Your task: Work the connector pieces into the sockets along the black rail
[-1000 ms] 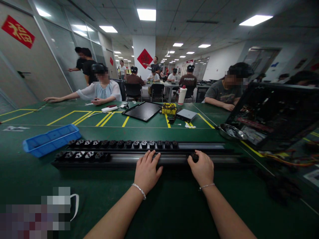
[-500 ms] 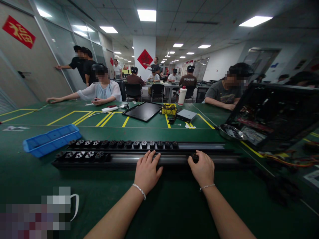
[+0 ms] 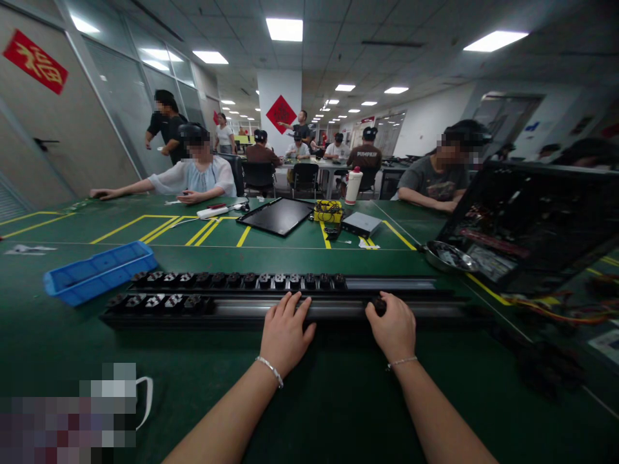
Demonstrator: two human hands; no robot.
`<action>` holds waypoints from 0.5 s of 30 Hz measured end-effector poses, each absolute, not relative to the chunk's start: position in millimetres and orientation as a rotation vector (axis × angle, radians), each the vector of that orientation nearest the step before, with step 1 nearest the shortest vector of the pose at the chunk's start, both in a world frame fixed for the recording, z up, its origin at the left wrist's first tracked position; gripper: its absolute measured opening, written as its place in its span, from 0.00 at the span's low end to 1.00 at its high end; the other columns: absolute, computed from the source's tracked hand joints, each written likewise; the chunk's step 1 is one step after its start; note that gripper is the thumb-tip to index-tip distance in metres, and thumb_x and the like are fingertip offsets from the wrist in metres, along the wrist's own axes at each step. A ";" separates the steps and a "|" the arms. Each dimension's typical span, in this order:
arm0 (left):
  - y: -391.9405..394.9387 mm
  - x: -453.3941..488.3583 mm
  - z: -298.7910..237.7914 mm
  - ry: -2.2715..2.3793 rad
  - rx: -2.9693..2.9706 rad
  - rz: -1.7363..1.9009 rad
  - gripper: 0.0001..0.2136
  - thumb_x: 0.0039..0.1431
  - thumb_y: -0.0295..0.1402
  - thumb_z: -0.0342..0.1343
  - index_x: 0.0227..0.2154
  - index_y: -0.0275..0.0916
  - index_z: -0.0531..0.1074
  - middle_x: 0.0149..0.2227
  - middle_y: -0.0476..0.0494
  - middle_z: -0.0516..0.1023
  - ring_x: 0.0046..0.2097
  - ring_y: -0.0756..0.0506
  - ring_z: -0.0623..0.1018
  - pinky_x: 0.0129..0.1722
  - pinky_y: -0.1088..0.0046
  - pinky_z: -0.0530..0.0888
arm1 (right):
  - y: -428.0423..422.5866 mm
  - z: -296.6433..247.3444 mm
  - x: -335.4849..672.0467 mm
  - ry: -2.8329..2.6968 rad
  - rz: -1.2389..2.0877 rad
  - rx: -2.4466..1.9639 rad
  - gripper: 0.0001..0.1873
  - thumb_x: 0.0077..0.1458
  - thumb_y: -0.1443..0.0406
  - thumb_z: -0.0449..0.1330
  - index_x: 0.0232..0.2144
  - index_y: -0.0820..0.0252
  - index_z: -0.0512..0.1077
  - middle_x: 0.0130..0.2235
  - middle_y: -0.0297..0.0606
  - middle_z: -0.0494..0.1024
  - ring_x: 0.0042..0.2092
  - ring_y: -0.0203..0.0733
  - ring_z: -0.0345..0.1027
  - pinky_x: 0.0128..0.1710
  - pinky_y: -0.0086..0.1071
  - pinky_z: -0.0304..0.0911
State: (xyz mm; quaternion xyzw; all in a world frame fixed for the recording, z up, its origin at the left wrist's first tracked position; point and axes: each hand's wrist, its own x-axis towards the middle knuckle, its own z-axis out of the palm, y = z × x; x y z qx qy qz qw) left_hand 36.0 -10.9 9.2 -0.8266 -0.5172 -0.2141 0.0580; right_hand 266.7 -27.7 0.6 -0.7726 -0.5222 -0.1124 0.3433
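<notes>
Two long black channel strips lie side by side across the table in front of me, like power strip housings. The near strip has several black socket modules seated at its left end, and beyond them its shiny inner track is bare. More modules fill the far strip from the left to past its middle. My left hand rests on the near strip, fingers spread over its edge, with nothing in them. Farther right, my right hand pinches a small black socket module at the same strip's track.
A blue tray sits to the left. An opened computer case with a metal bowl and loose cables is at right. Across the table lie a dark flat panel, a yellow box and a grey box. People sit opposite.
Both my hands and the black module stay where they were. In the background, people in black by the glass wall have shifted, and one arm no longer reaches towards the door.
</notes>
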 end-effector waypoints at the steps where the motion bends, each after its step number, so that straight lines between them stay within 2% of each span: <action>1: -10.9 36.0 9.3 -1.567 -2.506 -0.648 0.22 0.57 0.42 0.48 0.56 0.47 0.61 0.59 0.46 0.63 0.61 0.41 0.59 0.54 0.59 0.62 | -27.6 0.8 267.0 -1.359 -0.291 -2.013 0.18 0.50 0.59 0.52 0.39 0.65 0.68 0.44 0.48 0.74 0.49 0.50 0.64 0.50 0.42 0.54; 5: -10.8 36.2 10.3 -1.568 -2.509 -0.643 0.23 0.57 0.42 0.49 0.56 0.48 0.61 0.58 0.46 0.64 0.61 0.41 0.59 0.54 0.60 0.62 | -27.8 1.9 267.6 -1.361 -0.276 -2.027 0.18 0.49 0.59 0.52 0.40 0.64 0.67 0.44 0.48 0.74 0.49 0.50 0.64 0.50 0.42 0.54; 11: -11.1 36.0 11.1 -1.577 -2.509 -0.630 0.22 0.57 0.42 0.48 0.55 0.48 0.61 0.59 0.46 0.63 0.61 0.41 0.58 0.54 0.59 0.62 | -29.6 5.5 265.9 -1.362 -0.280 -2.031 0.12 0.48 0.59 0.53 0.32 0.61 0.67 0.45 0.47 0.74 0.50 0.51 0.63 0.52 0.45 0.51; 15: -11.4 36.4 11.2 -1.584 -2.516 -0.636 0.22 0.57 0.41 0.49 0.55 0.48 0.61 0.59 0.46 0.63 0.61 0.41 0.58 0.54 0.59 0.61 | -29.9 6.0 265.8 -1.359 -0.279 -2.032 0.12 0.48 0.58 0.52 0.31 0.60 0.67 0.45 0.46 0.74 0.49 0.52 0.63 0.54 0.47 0.48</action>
